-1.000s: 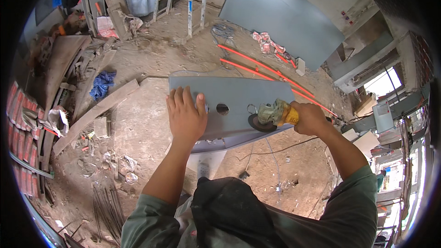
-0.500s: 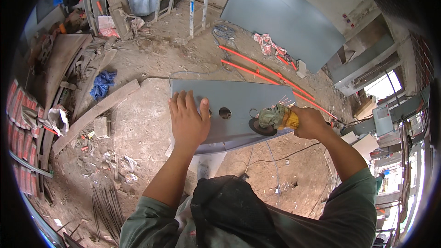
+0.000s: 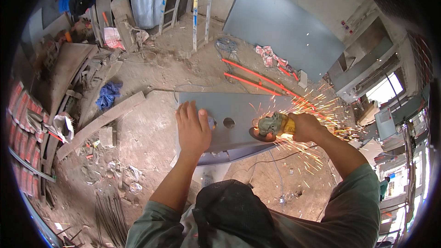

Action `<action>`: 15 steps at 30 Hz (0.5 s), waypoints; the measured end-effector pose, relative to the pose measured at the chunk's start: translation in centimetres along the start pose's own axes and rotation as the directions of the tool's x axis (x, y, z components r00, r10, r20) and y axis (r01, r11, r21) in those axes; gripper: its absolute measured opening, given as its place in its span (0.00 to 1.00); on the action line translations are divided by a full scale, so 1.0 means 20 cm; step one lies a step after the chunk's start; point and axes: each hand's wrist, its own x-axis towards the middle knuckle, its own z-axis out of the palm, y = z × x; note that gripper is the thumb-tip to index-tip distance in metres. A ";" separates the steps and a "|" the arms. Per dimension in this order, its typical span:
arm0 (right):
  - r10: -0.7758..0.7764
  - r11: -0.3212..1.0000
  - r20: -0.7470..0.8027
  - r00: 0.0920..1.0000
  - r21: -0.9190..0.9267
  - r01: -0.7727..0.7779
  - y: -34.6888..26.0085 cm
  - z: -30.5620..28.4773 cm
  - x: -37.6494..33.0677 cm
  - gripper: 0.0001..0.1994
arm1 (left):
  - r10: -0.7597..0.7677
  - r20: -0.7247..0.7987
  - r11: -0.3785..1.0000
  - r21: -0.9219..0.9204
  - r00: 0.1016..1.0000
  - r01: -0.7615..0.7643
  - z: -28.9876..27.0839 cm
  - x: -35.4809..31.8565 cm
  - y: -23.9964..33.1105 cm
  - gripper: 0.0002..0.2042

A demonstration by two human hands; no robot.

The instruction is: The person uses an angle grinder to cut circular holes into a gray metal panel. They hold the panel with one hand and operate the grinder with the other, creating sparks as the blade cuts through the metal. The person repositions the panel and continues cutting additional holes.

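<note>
Right hand [image 3: 307, 127] is wrapped tight around the yellow back half of the angle grinder [image 3: 281, 124], while my left hand [image 3: 194, 131] isn't gripping anything, just pressed flat with the fingers slightly apart on the left end of the grey metal panel [image 3: 250, 103]. Panel sits mid-frame, grinder toward its right end, disc [image 3: 261, 136] down by the lower edge. Can't really see the exact contact spot from up here, the tool head and glare cover it.

How I'd do this bit well: lock the wrist, keep the disc at one steady angle, and let it do the work instead of leaning on it. Lean the left palm in so the sheet doesn't chatter, and leave that hand where it is, with the round hole [image 3: 228, 122] between it and the disc. Both hands are bare, so gloves would be smart. Sparks [image 3: 321, 103] are fanning out to the right, past my right hand and over the far ends of the orange rods [image 3: 257, 77], so I'd shift that patterned cloth [image 3: 268, 56] near them before a long pass. Also worth watching the cable [image 3: 277, 174] on the floor below the panel.

Compared with a second ago: no sparks then, a few thin streaks half a second back, now a full spray. Whole view has slid down a bit, but both hands are at about the same spots on the panel.
</note>
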 end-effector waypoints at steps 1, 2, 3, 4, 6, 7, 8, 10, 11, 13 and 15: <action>-0.002 1.000 -0.002 1.000 0.000 0.002 0.01 0.01 0.00 0.35 | 0.004 -0.007 1.000 -0.029 1.000 -0.004 -0.01 0.01 0.00 0.28; -0.015 0.999 -0.029 0.999 0.028 0.015 0.02 0.02 0.01 0.36 | 0.008 -0.014 0.998 -0.059 1.000 -0.009 -0.02 0.01 0.01 0.28; -0.025 0.998 -0.053 0.998 0.053 0.028 0.03 0.03 0.01 0.37 | 0.014 -0.022 0.998 -0.068 1.000 -0.015 -0.01 0.01 0.00 0.27; -0.035 0.996 -0.078 0.996 0.078 0.041 0.04 0.04 0.00 0.38 | 0.019 -0.030 0.997 -0.078 0.999 -0.021 -0.01 0.01 -0.01 0.27; -0.017 0.966 -0.090 0.996 0.254 0.040 0.07 0.04 -0.04 0.36 | 0.026 -0.045 0.996 -0.089 0.999 -0.030 -0.01 0.00 -0.02 0.26; -0.009 0.940 -0.091 0.996 0.339 0.040 0.08 0.04 -0.06 0.35 | 0.028 -0.052 0.995 -0.090 0.998 -0.032 -0.01 0.00 -0.02 0.26; -0.025 0.908 -0.096 0.995 0.415 0.062 0.09 0.04 -0.06 0.34 | 0.029 -0.059 0.995 -0.092 0.998 -0.035 -0.01 0.01 -0.02 0.25; -0.040 0.826 -0.093 0.995 0.558 0.085 0.10 0.06 -0.08 0.31 | 0.030 -0.058 0.996 -0.085 0.998 -0.035 0.00 0.00 -0.03 0.25; -0.029 0.756 -0.039 0.999 0.653 0.048 0.10 0.06 -0.10 0.30 | 0.030 -0.058 0.996 -0.082 0.998 -0.035 0.00 0.00 -0.04 0.24; -0.028 0.586 0.059 0.998 0.810 -0.031 0.03 0.02 -0.12 0.28 | 0.033 -0.060 0.996 -0.075 0.998 -0.037 -0.01 0.00 -0.03 0.25; -0.042 0.553 0.055 0.998 0.833 -0.022 0.01 0.06 -0.09 0.26 | 0.031 -0.067 0.996 -0.085 0.997 -0.037 -0.01 0.00 -0.03 0.25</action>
